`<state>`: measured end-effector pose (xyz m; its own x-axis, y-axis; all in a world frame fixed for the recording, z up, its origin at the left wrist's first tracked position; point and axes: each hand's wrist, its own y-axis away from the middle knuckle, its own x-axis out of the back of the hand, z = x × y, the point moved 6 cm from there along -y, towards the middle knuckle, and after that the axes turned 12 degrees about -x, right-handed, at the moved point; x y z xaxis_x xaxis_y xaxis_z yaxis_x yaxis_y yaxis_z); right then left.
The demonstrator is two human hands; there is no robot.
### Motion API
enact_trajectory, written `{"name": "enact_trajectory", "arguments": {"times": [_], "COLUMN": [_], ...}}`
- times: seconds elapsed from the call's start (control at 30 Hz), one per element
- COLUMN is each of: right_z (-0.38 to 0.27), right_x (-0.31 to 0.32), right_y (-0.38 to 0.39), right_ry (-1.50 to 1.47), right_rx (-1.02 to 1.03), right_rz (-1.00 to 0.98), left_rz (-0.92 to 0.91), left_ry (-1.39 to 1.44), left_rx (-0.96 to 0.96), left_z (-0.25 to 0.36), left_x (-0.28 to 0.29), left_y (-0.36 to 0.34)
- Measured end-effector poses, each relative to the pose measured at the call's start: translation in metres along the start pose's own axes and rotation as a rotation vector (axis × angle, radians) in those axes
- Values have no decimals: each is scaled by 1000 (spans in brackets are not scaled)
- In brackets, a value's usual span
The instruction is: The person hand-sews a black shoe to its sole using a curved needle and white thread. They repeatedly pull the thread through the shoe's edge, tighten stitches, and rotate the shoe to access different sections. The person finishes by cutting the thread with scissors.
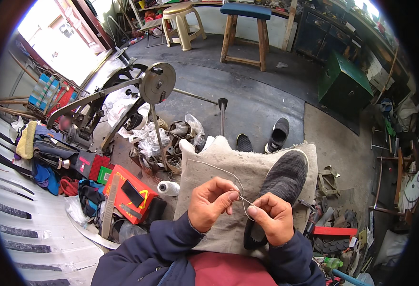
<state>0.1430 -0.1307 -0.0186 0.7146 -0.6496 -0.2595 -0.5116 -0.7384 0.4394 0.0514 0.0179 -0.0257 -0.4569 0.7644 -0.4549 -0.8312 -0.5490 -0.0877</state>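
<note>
Head view shows us our left hand [213, 204] and right hand [275, 219] close together over a beige cloth [204, 178], each with thumb and fingers pinched on a thin pale thread [219, 168]. The thread passes between the hands and trails over the cloth's far left part. A dark shoe [285, 176] lies on the cloth, toe pointing away from us, and the right hand covers part of it. We see creases and dark specks on the cloth and a ragged far edge.

Past it, two more shoes [278, 135] sit on the floor [247, 90], dark grey with paler bare ground at right. To our left stands a machine [158, 83] with a crank wheel, bags [148, 142] heaped at its foot. Nearer us, a phone [132, 193] rests on a red box [124, 172], and a white spool [168, 188] is just beside the cloth. Farther off we have a cream stool [178, 9], a blue-topped stool [245, 10] and a green box [345, 86]. Clutter [335, 224] crowds the right side; a bright doorway [59, 40] opens upper left.
</note>
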Motion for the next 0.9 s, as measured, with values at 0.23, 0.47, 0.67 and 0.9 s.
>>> {"name": "enact_trajectory", "arguments": {"times": [0.23, 0.47, 0.67, 0.9], "right_z": [1, -13, -18, -11], "right_x": [5, -7, -16, -9], "right_y": [0, 5, 7, 7], "right_ry": [-442, 223, 542, 334], "right_rx": [-163, 321, 389, 286], "right_rz": [-187, 106, 131, 101], "left_rz": [-206, -275, -212, -204], "left_ry": [-551, -617, -449, -86], "left_rx": [-284, -518, -142, 107], "left_z": [16, 28, 13, -2], "left_x": [-16, -30, -14, -8], "left_y": [9, 9, 12, 13]}}
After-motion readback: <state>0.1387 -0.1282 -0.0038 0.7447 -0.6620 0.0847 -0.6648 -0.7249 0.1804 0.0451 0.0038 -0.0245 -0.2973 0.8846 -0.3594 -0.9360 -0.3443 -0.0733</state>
